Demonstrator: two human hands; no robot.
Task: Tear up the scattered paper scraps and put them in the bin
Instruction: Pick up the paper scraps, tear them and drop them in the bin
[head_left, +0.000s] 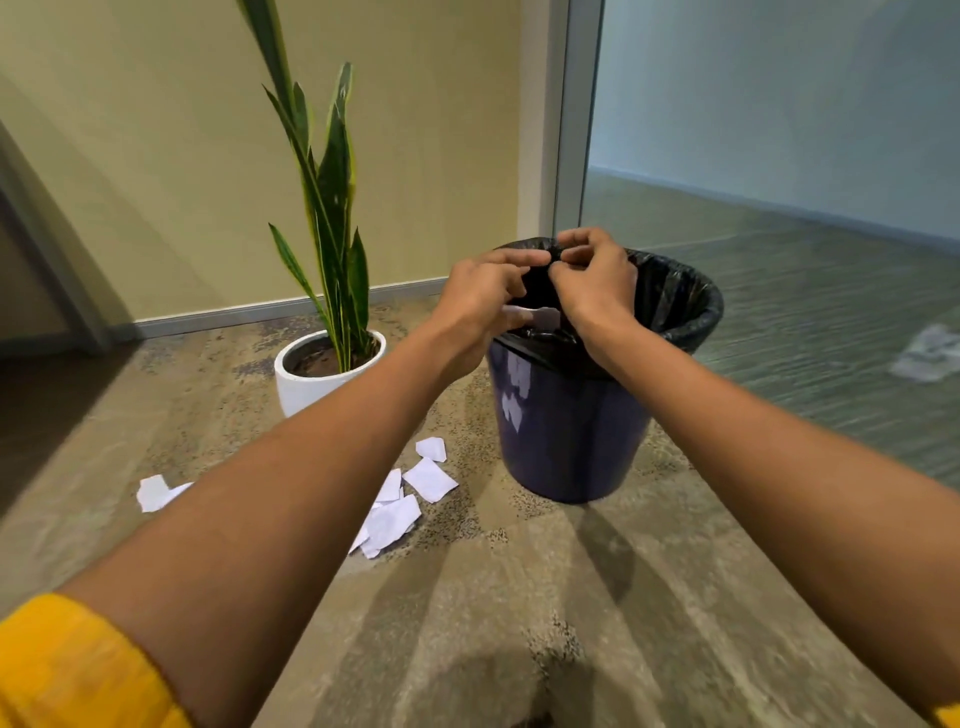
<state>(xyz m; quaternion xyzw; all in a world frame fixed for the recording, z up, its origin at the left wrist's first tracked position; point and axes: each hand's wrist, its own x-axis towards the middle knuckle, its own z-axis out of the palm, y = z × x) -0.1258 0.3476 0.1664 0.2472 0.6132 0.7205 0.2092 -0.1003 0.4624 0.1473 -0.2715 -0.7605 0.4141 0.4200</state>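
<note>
A dark blue bin (566, 431) lined with a black bag (675, 296) stands on the carpet in the middle of the view. Both my hands are over its open mouth. My left hand (480, 299) and my right hand (597, 283) have curled fingers that meet at the fingertips, pinching a small piece of white paper (535, 316) that shows below them. Several white paper scraps (400, 499) lie on the floor left of the bin, and another scrap (156, 491) lies farther left, partly hidden by my left forearm.
A tall snake plant in a white pot (317, 379) stands left of the bin near the yellow-green wall. A glass partition (779, 156) rises behind and right of the bin, with a faint reflection of paper in it. Open carpet lies in front.
</note>
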